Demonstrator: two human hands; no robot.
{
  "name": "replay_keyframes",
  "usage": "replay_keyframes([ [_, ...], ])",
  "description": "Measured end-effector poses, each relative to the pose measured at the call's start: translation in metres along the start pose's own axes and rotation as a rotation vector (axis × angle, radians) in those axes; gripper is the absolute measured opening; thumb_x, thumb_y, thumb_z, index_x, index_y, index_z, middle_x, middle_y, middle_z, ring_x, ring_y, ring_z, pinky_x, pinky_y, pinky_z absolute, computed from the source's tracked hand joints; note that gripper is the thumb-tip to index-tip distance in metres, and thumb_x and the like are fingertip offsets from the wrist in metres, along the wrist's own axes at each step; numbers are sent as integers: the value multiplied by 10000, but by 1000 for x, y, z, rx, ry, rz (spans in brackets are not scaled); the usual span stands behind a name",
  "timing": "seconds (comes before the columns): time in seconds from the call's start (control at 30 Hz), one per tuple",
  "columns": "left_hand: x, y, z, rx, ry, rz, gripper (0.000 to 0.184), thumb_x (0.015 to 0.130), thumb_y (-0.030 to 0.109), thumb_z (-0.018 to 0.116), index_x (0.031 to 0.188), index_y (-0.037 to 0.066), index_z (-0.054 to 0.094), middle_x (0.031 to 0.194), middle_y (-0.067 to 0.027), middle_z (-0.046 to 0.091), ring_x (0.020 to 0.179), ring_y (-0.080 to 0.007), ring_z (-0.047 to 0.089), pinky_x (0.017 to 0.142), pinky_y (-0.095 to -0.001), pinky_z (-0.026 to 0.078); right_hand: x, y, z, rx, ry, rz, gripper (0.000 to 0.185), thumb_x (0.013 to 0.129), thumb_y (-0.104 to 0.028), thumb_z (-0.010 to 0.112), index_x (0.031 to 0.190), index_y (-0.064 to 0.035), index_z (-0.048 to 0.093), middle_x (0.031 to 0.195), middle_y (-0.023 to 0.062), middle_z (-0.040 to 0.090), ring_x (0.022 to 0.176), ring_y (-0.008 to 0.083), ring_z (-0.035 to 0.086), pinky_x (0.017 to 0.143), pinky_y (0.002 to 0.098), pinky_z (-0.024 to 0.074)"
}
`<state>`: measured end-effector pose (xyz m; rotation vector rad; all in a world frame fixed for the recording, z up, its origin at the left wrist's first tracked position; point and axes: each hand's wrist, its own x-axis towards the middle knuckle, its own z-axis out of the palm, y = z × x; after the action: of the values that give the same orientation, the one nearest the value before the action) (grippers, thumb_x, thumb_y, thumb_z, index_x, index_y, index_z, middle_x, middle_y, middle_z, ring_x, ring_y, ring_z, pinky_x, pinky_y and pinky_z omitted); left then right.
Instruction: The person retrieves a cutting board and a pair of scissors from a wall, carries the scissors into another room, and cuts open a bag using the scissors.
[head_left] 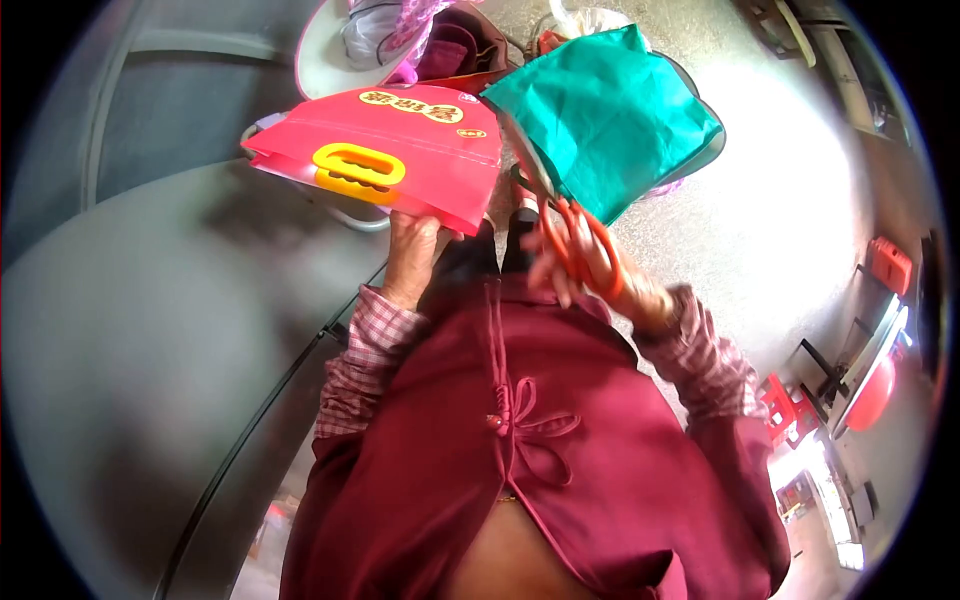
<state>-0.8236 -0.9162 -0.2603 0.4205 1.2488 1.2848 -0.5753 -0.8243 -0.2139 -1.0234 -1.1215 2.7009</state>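
Dark red jacket fills the near view. Beyond it, the left hand grips the near edge of a red paper bag, while the right hand holds orange-handled scissors with some fingers spread; blur hides how they sit in the loops. The bag lies ahead and leftward, nearer the left hand, its long axis running roughly side to side, its yellow handle facing the body. The scissors slant forward and left towards its right end; contact is unclear. Rightward lies a green bag.
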Motion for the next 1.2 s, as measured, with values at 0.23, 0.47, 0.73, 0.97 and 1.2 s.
replay_keyframes([
  [0.23,3,-24,-6,-41,94,42,258,944,95,520,1197,47,515,1109,-50,558,976,-150,570,783,-304,516,-23,16,10,229,-110,185,736,952,-610,312,1286,16,507,946,70,681,588,72,504,509,175,363],
  [0.47,6,-34,-4,-159,188,6,298,965,158,535,1239,51,482,1123,-40,544,976,-131,570,793,-286,520,-18,26,10,408,-125,167,744,978,-578,242,1272,50,512,935,83,681,554,77,468,484,176,332],
  [0.73,3,-33,-8,-122,92,43,285,963,118,498,1242,66,467,1155,-56,539,1011,-153,570,818,-309,518,-15,16,30,92,133,144,894,885,-741,259,1159,48,580,816,83,678,538,79,489,492,192,367],
  [0.97,8,-20,-3,-159,-32,34,271,936,57,514,1203,88,547,1173,-39,568,1069,-179,568,870,-349,512,0,21,35,37,259,63,646,927,-535,498,1124,77,563,809,93,664,566,57,511,507,197,394],
  [1.2,-1,-15,1,0,97,-8,294,948,88,512,1242,80,505,1182,-47,558,1070,-171,566,880,-325,507,52,-9,9,149,477,-388,695,957,-585,344,1161,46,550,818,93,673,575,84,518,507,225,386],
])
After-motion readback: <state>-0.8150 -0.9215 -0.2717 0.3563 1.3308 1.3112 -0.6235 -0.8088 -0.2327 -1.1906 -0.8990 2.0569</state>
